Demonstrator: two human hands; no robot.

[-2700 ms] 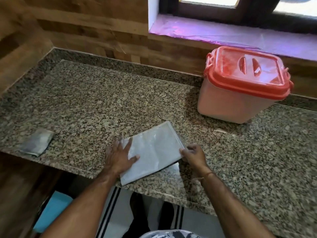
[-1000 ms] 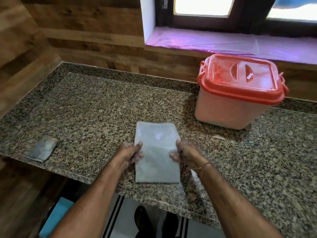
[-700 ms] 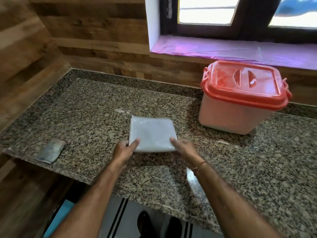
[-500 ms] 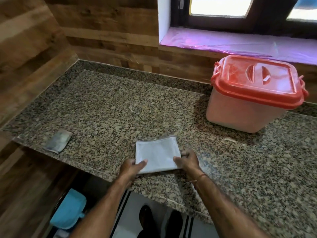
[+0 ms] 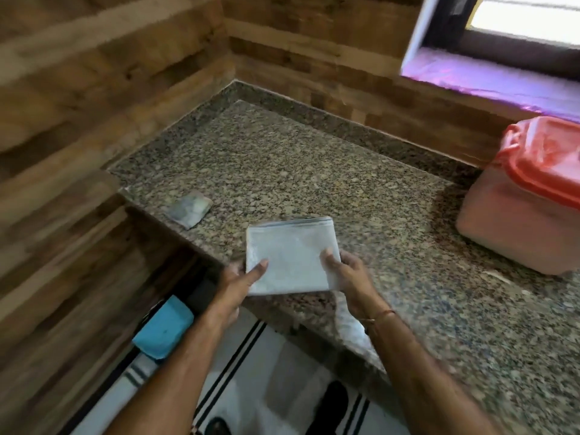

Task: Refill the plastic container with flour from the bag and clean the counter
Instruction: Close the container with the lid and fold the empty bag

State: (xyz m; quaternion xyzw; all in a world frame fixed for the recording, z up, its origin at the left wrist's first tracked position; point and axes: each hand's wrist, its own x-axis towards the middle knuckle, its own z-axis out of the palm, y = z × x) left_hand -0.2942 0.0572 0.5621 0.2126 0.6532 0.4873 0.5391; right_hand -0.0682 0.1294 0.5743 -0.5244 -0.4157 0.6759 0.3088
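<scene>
Left hand (image 5: 237, 281) and right hand (image 5: 349, 274) pinch folded bag (image 5: 290, 257), long axis sideways

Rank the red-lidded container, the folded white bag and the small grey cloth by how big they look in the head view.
Largest: the red-lidded container, though the frame edge cuts it off.
Next: the folded white bag; it is nearer the camera, so its true size against the container is unsure.
Smallest: the grey cloth, clearly.

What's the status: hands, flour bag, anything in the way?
Left hand and right hand both pinch the folded bag at the front edge of the counter. Container lidded, far right. Small grey pad lies left of the bag, apart.
</scene>
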